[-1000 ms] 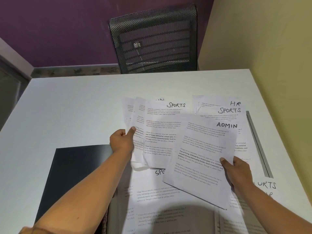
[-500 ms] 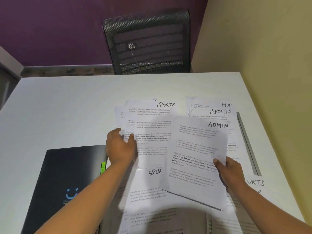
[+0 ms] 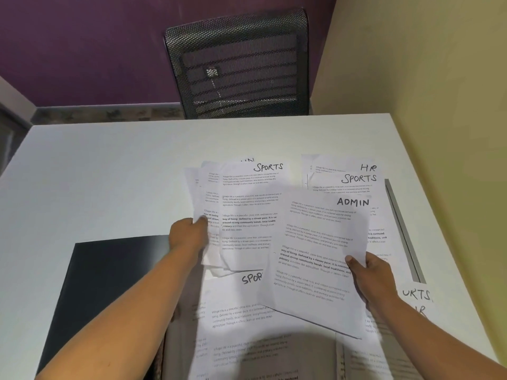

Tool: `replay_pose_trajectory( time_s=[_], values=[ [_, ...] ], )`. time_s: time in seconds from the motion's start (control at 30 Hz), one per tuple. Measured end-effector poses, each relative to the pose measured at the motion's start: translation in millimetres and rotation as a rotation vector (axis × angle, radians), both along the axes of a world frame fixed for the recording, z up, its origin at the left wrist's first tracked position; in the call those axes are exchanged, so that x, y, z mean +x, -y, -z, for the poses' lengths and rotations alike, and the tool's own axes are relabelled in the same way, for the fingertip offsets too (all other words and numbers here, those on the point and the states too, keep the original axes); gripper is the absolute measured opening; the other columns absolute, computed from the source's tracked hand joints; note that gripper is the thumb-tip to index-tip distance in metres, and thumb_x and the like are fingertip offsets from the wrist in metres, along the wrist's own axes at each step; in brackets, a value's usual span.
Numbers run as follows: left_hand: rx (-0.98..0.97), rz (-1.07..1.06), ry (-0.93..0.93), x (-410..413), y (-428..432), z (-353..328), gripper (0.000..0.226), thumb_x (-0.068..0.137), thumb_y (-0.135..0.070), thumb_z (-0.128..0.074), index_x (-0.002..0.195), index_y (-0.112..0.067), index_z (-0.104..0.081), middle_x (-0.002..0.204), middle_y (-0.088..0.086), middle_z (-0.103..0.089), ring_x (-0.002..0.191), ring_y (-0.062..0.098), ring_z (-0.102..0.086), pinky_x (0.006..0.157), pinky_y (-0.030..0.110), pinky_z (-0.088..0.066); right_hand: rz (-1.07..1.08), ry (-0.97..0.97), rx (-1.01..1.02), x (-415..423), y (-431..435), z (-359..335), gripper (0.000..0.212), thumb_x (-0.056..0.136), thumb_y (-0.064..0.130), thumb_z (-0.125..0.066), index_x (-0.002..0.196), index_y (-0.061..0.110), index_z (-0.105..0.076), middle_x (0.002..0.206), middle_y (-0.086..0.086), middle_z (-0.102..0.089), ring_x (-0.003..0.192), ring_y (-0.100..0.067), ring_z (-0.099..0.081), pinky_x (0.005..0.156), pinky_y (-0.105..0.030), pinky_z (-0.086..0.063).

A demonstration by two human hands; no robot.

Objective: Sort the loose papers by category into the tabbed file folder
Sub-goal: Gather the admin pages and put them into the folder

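White sheets lie near, overlapping the black folder (image 3: 109, 292) at left. Right hand (image 3: 375, 278) pinches the ADMIN sheet (image 3: 315, 250), raised to read its heading. Left hand (image 3: 188, 235) grips a SPORTS bundle (image 3: 247, 212), probably already grouped.

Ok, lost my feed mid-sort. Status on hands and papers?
Left hand grips a fanned bundle, SPORTS sheet on top. Right hand holds the ADMIN sheet. Black folder lies closed, loose papers beside it.

I have both arms stretched forward, left hand (image 3: 189, 235) and right hand (image 3: 374, 278) each pinched shut on paper.
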State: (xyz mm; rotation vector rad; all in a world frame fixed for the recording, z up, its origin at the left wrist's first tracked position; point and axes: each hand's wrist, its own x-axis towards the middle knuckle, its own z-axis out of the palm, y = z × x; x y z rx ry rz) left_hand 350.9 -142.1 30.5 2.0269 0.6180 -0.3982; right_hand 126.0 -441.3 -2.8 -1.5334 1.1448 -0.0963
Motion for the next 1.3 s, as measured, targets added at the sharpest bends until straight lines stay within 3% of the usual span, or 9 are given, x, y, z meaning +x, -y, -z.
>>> replay_pose_trajectory(
  time_s=[0.13,0.23,0.3,0.37,0.43,0.67,0.83,1.13,1.3],
  values=[
    [-0.163,0.008,-0.075,5,-6,-3,0.023,0.078,0.003,-0.074,0.065,-0.006,-0.058,0.068,0.012,-0.062,0.059,0.02,-0.053,0.058,0.029,-0.048,-0.008,-0.006,-0.011,-1,0,0,0.022,0.094,0.017,-0.066,0.115,0.01,-0.07,0.1,-0.01,-0.076,0.08,-0.024,-0.07,0.074,-0.033,-0.054],
    [-0.064,0.038,-0.064,5,-10,-6,0.04,0.066,-0.007,-0.089,0.062,-0.012,-0.05,0.068,0.012,-0.064,0.059,0.021,-0.058,0.063,0.036,-0.055,-0.003,0.0,-0.005,0,-1,-2,0.022,0.094,0.015,-0.066,0.115,0.009,-0.07,0.098,-0.007,-0.074,0.087,-0.026,-0.071,0.081,-0.035,-0.055],
    [-0.017,0.069,-0.028,3,-6,-12,0.055,0.063,-0.02,-0.093,0.056,-0.017,-0.039,0.056,0.004,-0.052,0.051,0.019,-0.048,0.052,0.03,-0.043,-0.004,-0.004,-0.006,1,-2,-3,0.022,0.094,0.015,-0.066,0.115,0.009,-0.07,0.097,-0.006,-0.074,0.088,-0.027,-0.071,0.083,-0.037,-0.055],
    [0.003,0.087,0.0,5,-3,-16,0.063,0.072,-0.036,-0.086,0.055,-0.019,-0.028,0.048,-0.001,-0.033,0.049,0.018,-0.031,0.05,0.028,-0.023,0.006,-0.003,0.0,1,-2,-3,0.023,0.094,0.014,-0.066,0.116,0.008,-0.069,0.1,-0.008,-0.074,0.089,-0.028,-0.071,0.084,-0.038,-0.056],
    [-0.002,0.091,-0.018,9,-3,-17,0.056,0.088,-0.043,-0.069,0.053,-0.015,-0.034,0.043,0.0,-0.04,0.048,0.021,-0.036,0.051,0.028,-0.026,0.005,-0.002,-0.006,1,-2,-4,0.023,0.094,0.014,-0.066,0.116,0.007,-0.069,0.101,-0.009,-0.074,0.088,-0.027,-0.071,0.08,-0.035,-0.055],
    [0.145,0.11,0.192,15,-14,-31,0.03,0.086,-0.02,-0.072,0.061,-0.01,-0.06,0.06,0.003,-0.06,0.055,0.02,-0.054,0.053,0.023,-0.042,-0.019,-0.011,-0.042,1,-4,-8,0.023,0.095,0.013,-0.065,0.116,0.006,-0.068,0.102,-0.01,-0.073,0.08,-0.019,-0.067,0.069,-0.027,-0.05],
    [-0.092,-0.055,0.359,29,-26,-56,0.012,0.092,-0.02,-0.067,0.094,-0.008,-0.071,0.084,0.002,-0.072,0.074,0.018,-0.069,0.065,0.025,-0.056,-0.023,-0.017,-0.069,2,-5,-9,0.026,0.094,0.014,-0.066,0.118,0.005,-0.068,0.103,-0.009,-0.073,0.088,-0.027,-0.068,0.082,-0.035,-0.052],
    [0.052,-0.051,0.829,42,-59,-126,0.027,0.099,-0.029,-0.056,0.11,-0.007,-0.067,0.103,-0.001,-0.066,0.091,0.01,-0.061,0.069,0.003,-0.046,0.011,0.0,-0.002,2,-9,-19,0.026,0.095,0.014,-0.064,0.119,0.005,-0.068,0.104,-0.012,-0.073,0.082,-0.024,-0.067,0.079,-0.033,-0.051],
    [-0.114,-0.14,0.921,18,-74,-170,0.03,0.093,-0.03,-0.06,0.109,-0.006,-0.069,0.102,-0.001,-0.069,0.09,0.007,-0.064,0.081,0.021,-0.056,0.046,0.045,0.049,1,-15,-43,0.016,0.095,0.009,-0.063,0.111,0.007,-0.067,0.1,-0.009,-0.071,0.078,-0.016,-0.065,0.075,-0.028,-0.05]
  ],
)
